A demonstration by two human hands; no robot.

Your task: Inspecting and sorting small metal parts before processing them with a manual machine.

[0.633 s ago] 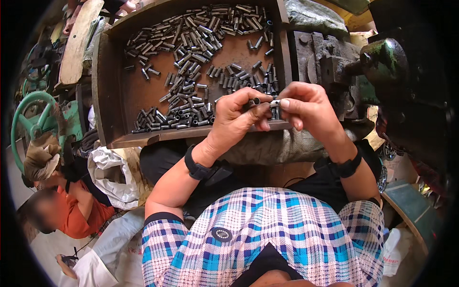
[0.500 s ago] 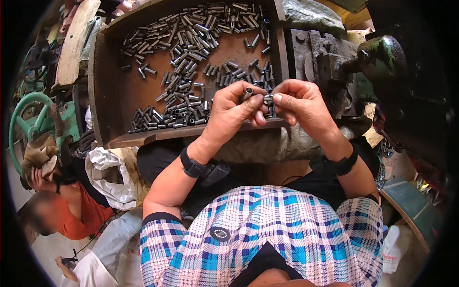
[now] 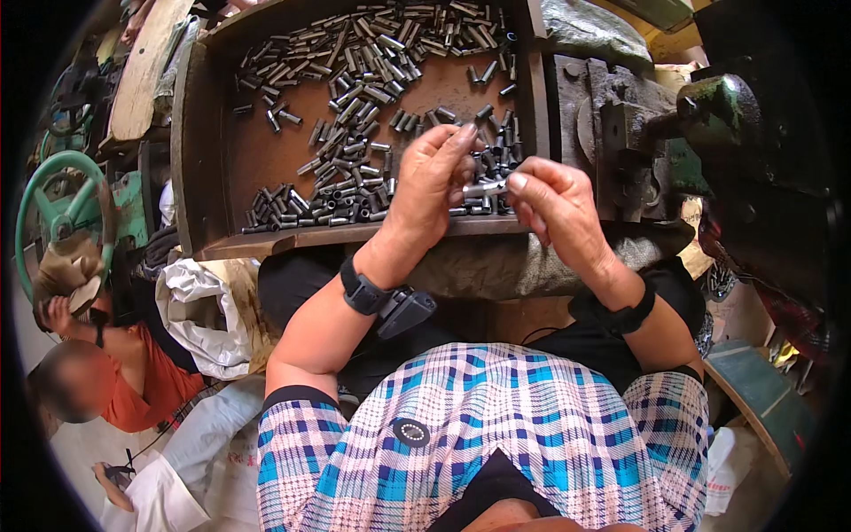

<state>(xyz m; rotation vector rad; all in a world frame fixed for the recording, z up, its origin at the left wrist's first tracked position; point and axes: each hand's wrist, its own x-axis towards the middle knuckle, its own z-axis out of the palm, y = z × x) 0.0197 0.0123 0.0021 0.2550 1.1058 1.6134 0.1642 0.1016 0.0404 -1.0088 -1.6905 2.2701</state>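
Over the front right part of a shallow tray [image 3: 292, 241], my two hands are close together. Between them lies a short shiny metal tube [image 3: 483, 190]. The thumb and fingers of my right hand [image 3: 560, 206] pinch its right end. Its left end reaches the lower fingers of my left hand [image 3: 427, 182]; whether these grip it I cannot tell. The thumb and forefinger of the left hand are pressed together above, and what is in them, if anything, is hidden. Many short metal tubes [image 3: 359, 111] lie loose in the tray, heaped at the back and along the front.
An oily dark machine [image 3: 620, 133] stands right of the tray. At the left are a green handwheel [image 3: 62, 213], a white sack [image 3: 208, 341] and a seated person in orange [image 3: 155, 377]. A green board [image 3: 762, 381] is at lower right.
The left hand's thumb and forefinger have lifted away from the right hand. The open-ended tube seen in the left hand no longer shows there; a shiny tube now spans the gap between the hands.
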